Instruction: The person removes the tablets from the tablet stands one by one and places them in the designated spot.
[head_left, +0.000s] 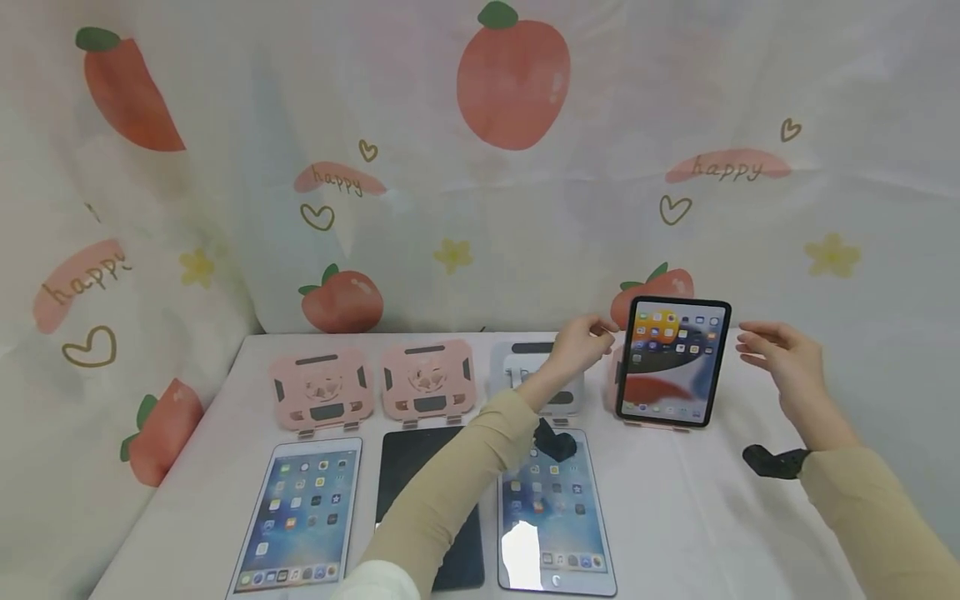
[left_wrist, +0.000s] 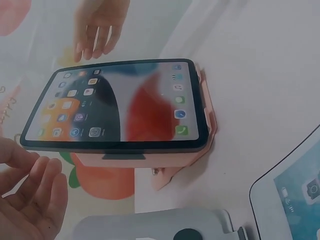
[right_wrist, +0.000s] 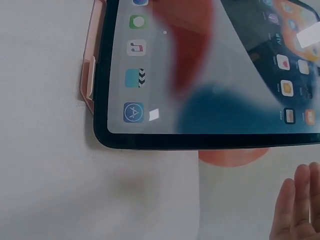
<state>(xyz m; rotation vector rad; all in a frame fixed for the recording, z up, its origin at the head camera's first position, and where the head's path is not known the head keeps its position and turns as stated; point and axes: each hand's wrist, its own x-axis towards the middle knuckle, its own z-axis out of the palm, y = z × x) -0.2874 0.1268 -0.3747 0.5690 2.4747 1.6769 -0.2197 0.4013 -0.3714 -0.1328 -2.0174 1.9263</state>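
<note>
A black-framed tablet [head_left: 672, 362] with its home screen lit stands upright, leaning back on a pink stand [left_wrist: 150, 159]. To its left is my left hand [head_left: 581, 343], fingers loosely bent and holding nothing; in the left wrist view its fingertips [left_wrist: 42, 172] are close to the tablet's edge. My right hand [head_left: 787, 371] is off the tablet's right side, a gap between them, with fingers extended toward the tablet. The right wrist view has the tablet [right_wrist: 150, 141] in close-up, with the right fingers [right_wrist: 300, 205] straight at the lower corner.
Two pink stands [head_left: 322, 387] and a grey-white stand [head_left: 525, 360] line the back of the white table [head_left: 705, 517]. In front lie a white tablet [head_left: 300, 508], a dark tablet [head_left: 408, 458] and another white-edged tablet [head_left: 555, 508]. My left forearm crosses above them. A patterned curtain [head_left: 525, 225] hangs behind.
</note>
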